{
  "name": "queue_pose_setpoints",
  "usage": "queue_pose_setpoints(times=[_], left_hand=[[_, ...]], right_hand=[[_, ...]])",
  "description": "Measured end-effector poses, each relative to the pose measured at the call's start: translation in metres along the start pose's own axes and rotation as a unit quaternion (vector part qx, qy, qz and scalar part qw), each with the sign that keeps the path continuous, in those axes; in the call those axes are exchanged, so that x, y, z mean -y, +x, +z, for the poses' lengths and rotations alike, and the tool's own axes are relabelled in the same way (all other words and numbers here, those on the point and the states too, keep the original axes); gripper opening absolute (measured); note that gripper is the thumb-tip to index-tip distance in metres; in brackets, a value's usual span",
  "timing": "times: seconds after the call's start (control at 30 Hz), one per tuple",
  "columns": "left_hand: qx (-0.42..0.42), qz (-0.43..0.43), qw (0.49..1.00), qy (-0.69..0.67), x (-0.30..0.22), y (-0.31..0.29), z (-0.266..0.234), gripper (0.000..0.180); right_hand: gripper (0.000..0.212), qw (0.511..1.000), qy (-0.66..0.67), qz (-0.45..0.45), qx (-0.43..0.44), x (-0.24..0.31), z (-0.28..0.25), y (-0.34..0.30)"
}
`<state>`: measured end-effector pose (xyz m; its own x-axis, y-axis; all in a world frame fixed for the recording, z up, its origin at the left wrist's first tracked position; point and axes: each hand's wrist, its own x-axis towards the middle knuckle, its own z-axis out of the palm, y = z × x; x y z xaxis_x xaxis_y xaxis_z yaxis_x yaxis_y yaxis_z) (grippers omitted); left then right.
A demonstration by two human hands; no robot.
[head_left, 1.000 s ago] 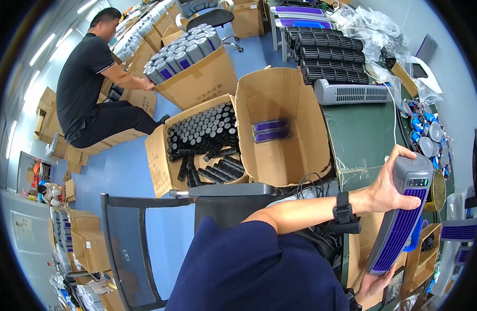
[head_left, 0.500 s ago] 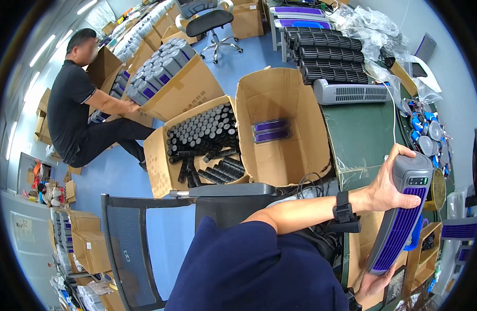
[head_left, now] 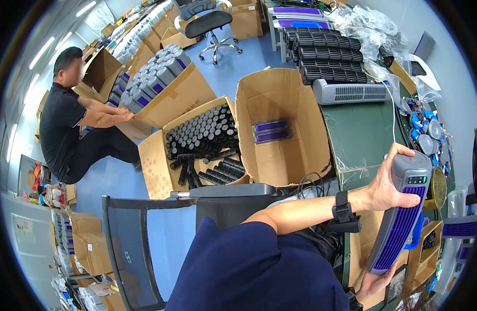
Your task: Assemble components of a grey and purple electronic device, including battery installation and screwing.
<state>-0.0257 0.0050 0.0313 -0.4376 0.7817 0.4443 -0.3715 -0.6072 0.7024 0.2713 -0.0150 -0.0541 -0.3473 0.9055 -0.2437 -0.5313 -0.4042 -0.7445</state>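
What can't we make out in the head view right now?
- Right hand: only the palm shows under the grey and purple fan unit; the fingers are hidden behind it.
- Left hand: its grip on the unit's top is clear, the fingertips are hidden.
- Small blue parts on the green table: too small and rim-bent to identify.
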Motion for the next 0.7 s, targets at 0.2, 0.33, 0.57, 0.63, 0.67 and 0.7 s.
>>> queue_pose_setpoints(times=[0.2, 0.33, 0.57, 0.63, 0.67, 0.7], left_hand=[[0.008, 0.024, 1.0, 0.01, 0.004, 0.003, 0.005, 0.084], [0.01, -0.03, 0.999, 0.003, -0.009, -0.004, -0.003, 0.083], [-0.037, -0.07, 0.997, 0.011, -0.011, -0.009, -0.009, 0.085], [-0.03, -0.08, 0.996, 0.006, -0.014, -0.01, -0.005, 0.085], [-0.031, -0.077, 0.996, 0.011, -0.014, -0.009, -0.004, 0.086], [-0.036, -0.075, 0.996, 0.017, -0.014, -0.01, -0.005, 0.087]], right_hand=[[0.041, 0.997, 0.048, 0.015, -0.062, 0.007, 0.033, -0.012], [0.039, 0.998, 0.058, -0.013, -0.022, -0.003, 0.009, -0.006], [0.033, 0.997, 0.038, -0.044, -0.047, -0.004, 0.042, -0.012], [0.033, 0.998, 0.025, -0.043, -0.042, -0.003, 0.043, -0.015], [0.033, 0.997, 0.03, -0.05, -0.043, -0.003, 0.043, -0.017], [0.033, 0.998, 0.029, -0.05, -0.038, -0.004, 0.042, -0.017]])
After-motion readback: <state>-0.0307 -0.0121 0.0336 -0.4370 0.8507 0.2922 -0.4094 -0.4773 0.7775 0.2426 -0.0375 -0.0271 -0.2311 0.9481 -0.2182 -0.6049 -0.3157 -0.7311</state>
